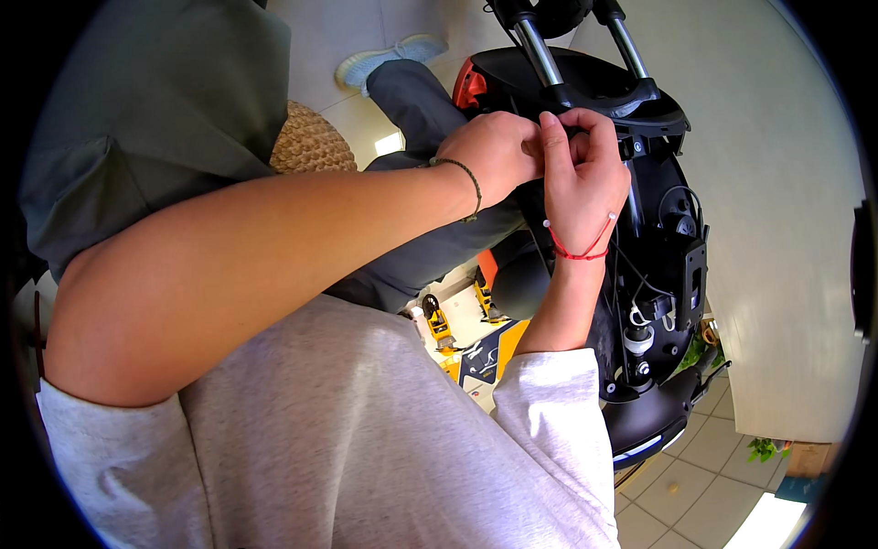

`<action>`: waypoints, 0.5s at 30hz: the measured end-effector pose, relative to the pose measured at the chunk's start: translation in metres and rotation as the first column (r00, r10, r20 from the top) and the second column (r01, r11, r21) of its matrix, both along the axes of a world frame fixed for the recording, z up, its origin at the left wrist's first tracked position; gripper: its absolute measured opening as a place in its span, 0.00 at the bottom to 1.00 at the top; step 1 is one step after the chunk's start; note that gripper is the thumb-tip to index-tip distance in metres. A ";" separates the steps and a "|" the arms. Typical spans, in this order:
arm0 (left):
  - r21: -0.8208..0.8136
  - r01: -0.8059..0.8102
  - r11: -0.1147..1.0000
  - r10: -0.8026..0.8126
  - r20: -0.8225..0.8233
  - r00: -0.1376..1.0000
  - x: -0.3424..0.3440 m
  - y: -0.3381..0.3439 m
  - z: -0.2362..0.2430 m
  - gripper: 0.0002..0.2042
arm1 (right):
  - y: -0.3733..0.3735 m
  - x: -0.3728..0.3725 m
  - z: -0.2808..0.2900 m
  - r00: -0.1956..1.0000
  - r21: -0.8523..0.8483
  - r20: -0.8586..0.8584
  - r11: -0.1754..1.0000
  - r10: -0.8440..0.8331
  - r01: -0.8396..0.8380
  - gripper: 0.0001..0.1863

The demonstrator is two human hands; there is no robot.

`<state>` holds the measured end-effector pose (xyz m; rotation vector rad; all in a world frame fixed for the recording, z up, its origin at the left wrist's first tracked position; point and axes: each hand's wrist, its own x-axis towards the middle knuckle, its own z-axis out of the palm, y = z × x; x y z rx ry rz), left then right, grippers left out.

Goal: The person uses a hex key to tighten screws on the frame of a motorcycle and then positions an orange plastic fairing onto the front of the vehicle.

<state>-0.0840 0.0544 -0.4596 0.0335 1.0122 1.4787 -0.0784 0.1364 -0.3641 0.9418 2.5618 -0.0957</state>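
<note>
Black shell (651, 247); wiring (637, 317) inside; left hand (497, 151) beside right hand (587, 183)

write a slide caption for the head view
Hands close together beside a black machine with silver tubes

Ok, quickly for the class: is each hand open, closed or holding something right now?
Left hand: curled closed; anything inside is hidden.
Right hand: partly curled; can't tell whether it holds anything.
</note>
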 end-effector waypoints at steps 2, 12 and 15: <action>0.012 0.002 1.000 -0.001 -0.016 1.000 -0.001 -0.001 -0.001 0.10 | 0.003 0.000 -0.001 0.999 0.012 0.023 0.999 0.033 -0.033 0.13; 0.025 0.012 1.000 -0.010 -0.047 0.999 0.000 -0.003 0.002 0.10 | 0.005 -0.001 -0.002 0.999 -0.028 -0.023 0.999 0.033 -0.034 0.09; 0.037 0.021 0.999 -0.020 -0.039 0.999 0.000 -0.003 0.005 0.10 | 0.005 0.001 0.002 0.999 -0.009 -0.013 0.999 0.036 -0.036 0.10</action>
